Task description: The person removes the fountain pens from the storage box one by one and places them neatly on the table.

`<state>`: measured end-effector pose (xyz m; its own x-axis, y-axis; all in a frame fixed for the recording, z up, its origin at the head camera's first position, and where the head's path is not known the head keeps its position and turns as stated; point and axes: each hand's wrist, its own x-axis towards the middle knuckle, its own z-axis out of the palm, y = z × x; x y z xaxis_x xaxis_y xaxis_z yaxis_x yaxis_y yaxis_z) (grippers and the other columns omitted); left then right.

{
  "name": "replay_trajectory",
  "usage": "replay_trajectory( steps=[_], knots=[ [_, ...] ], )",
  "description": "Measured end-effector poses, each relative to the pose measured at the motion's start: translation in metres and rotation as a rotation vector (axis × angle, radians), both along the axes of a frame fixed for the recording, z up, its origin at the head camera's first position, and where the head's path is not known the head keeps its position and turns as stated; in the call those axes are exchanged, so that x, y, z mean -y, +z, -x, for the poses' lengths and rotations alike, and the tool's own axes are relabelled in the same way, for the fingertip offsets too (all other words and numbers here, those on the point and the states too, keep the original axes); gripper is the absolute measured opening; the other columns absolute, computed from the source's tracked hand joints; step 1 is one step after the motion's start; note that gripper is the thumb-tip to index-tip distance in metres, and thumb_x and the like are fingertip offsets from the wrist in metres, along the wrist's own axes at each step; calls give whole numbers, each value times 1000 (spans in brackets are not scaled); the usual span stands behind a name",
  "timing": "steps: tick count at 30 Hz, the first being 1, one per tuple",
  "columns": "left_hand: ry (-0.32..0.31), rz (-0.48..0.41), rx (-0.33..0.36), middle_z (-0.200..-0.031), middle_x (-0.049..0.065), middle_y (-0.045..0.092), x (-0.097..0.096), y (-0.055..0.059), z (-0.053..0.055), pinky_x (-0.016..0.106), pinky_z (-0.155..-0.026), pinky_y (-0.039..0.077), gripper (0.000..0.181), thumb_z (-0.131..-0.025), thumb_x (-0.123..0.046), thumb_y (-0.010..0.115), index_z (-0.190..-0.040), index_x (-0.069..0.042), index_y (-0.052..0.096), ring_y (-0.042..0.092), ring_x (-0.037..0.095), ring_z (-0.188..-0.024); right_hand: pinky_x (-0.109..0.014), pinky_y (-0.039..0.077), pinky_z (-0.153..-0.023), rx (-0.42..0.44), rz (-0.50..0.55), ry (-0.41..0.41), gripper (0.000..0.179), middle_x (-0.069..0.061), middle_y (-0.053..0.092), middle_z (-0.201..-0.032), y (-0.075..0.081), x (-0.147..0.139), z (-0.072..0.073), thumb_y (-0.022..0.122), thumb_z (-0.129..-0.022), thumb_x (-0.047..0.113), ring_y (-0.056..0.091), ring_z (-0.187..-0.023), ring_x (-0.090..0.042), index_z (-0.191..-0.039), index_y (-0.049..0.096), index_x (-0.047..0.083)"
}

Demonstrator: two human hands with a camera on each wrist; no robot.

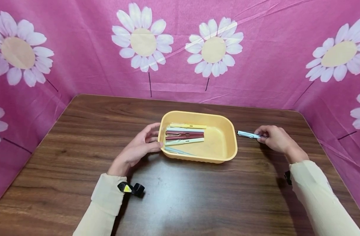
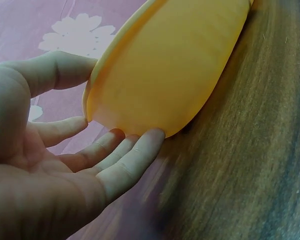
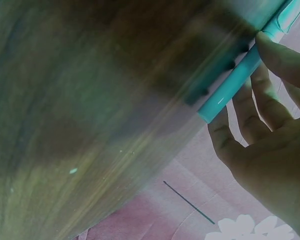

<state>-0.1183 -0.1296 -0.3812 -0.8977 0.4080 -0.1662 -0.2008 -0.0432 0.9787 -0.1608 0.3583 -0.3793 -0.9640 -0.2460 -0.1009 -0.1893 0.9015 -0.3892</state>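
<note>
A yellow plastic basket [image 1: 219, 141] stands on the table, with several pens lying side by side in its left part: a yellow pen [image 1: 190, 126], dark red pens [image 1: 185, 134], a pale green pen [image 1: 184, 141] and a grey-blue pen [image 1: 180, 151]. My left hand [image 1: 137, 146] touches the basket's left end; in the left wrist view its loosely bent fingertips rest against the outer wall [image 2: 160, 70] and the thumb meets the rim. Right of the basket, my right hand [image 1: 275, 139] pinches a light blue pen [image 1: 247, 134] between thumb and fingers, low over the tabletop. Its clip end points toward the basket.
The brown wooden table [image 1: 182, 200] extends around the basket. Pink cloth [image 1: 180, 82] with white flowers stands behind and along both sides. A black wrist device [image 1: 131, 189] sits on the left sleeve.
</note>
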Motion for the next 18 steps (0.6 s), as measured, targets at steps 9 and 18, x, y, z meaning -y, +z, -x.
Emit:
replay_trajectory(
  steps=[9, 18],
  knots=[
    [30, -5, 22, -146, 31, 39, -3, -3, 1, 35, -92, 58, 72, -93, 7, 61, -155, -1, 26, 50, 38, -126, -40, 47, -72, -11, 11, 0, 17, -5, 68, -86, 8, 3, -1, 76, -88, 7, 59, -82, -22, -104, 71, 4],
    [29, -14, 21, -147, 32, 37, -2, -3, 1, 33, -92, 58, 70, -94, 8, 59, -155, 2, 25, 50, 40, -126, -34, 52, -76, -124, 83, 7, 22, -12, 71, -95, 30, 30, -8, 75, -93, 14, 66, -88, -28, -111, 71, 3]
  ],
)
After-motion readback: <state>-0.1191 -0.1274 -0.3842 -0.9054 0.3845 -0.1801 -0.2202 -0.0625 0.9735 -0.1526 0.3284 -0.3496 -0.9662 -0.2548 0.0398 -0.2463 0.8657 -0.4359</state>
